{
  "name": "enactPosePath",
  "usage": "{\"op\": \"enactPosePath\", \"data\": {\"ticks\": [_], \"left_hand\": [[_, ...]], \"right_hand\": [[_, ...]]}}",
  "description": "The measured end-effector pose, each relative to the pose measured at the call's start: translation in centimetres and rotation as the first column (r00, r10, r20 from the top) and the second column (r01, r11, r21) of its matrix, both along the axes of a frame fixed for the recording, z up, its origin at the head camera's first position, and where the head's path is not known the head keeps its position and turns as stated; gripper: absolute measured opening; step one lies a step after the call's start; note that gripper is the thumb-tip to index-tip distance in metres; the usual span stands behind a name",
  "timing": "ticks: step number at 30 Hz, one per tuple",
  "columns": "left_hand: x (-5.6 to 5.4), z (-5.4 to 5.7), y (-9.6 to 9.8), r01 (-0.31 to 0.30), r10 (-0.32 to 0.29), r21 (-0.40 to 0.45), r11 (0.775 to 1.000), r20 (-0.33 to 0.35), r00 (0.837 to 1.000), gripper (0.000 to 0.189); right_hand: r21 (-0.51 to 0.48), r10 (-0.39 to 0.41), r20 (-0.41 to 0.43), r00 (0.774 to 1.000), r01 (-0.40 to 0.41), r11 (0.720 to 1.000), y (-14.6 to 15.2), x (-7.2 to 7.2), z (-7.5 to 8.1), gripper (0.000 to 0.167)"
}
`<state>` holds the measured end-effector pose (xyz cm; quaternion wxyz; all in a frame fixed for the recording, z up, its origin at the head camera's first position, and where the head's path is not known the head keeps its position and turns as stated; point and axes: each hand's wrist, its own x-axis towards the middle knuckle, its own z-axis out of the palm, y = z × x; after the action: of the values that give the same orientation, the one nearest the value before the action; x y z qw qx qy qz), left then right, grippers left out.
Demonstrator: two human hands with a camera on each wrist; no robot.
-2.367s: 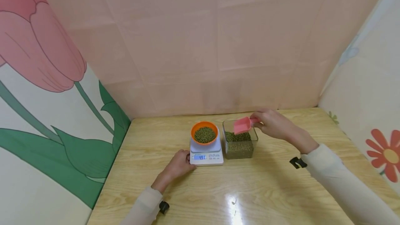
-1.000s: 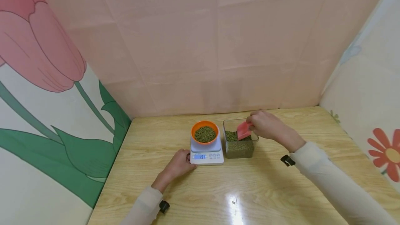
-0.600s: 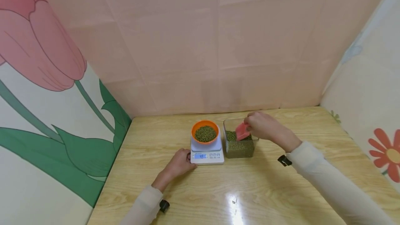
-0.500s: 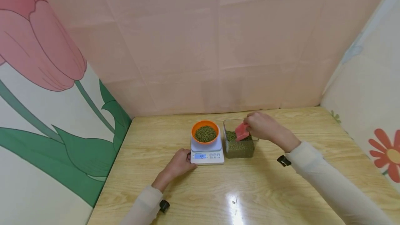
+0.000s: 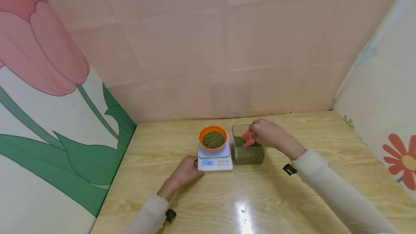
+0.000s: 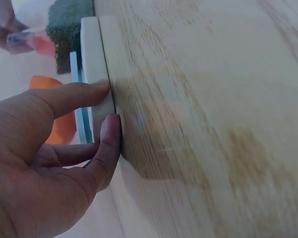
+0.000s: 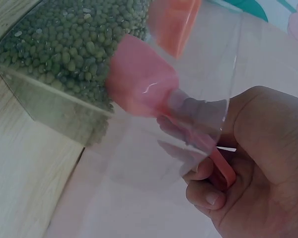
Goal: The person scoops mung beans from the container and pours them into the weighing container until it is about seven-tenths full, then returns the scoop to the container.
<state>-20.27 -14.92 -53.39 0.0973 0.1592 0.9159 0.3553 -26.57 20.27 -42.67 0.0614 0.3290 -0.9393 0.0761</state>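
My right hand (image 5: 268,133) grips the handle of a pink scoop (image 5: 248,139) inside a clear rectangular container (image 5: 249,160) of green mung beans (image 7: 64,54). In the right wrist view the scoop (image 7: 141,77) has its front edge dug into the beans, and the fingers curl round its handle. To the left stands a white kitchen scale (image 5: 215,168) whose lit display reads about 491. On its platform sits an orange bowl (image 5: 200,141), partly filled with the same beans. My left hand (image 5: 186,170) holds the scale's near left corner, fingertips along its edge in the left wrist view.
Everything stands on a wood-grain table (image 5: 156,143), close to a pink-covered back wall (image 5: 182,64). The container is right beside the scale. Painted flowers cover the side walls. A bright reflection (image 5: 243,216) lies near the table's front.
My right hand has moved left and down, taking the scoop from above the container into the beans and tilting it. The left hand, scale and bowl have stayed put.
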Motion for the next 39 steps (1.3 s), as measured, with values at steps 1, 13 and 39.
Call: {"op": "enactPosePath", "data": {"ticks": [1, 13, 39], "left_hand": [[0.02, -0.02, 0.0, 0.0, 0.0, 0.002, 1.0, 0.001, 1.0, 0.042], [-0.14, 0.13, -0.04, 0.007, -0.007, 0.005, 1.0, -0.008, 1.0, 0.04], [-0.07, -0.12, -0.16, 0.007, -0.007, 0.009, 1.0, -0.005, 1.0, 0.04]], "right_hand": [[-0.001, 0.001, 0.002, 1.0, -0.001, 1.0, -0.07, -0.04, -0.07, 0.013], [-0.019, 0.001, -0.019, 1.0, -0.002, 1.0, -0.26, -0.3, -0.5, 0.016], [-0.035, 0.058, 0.003, 0.998, -0.058, 0.998, -0.38, -0.55, -0.82, 0.016]]}}
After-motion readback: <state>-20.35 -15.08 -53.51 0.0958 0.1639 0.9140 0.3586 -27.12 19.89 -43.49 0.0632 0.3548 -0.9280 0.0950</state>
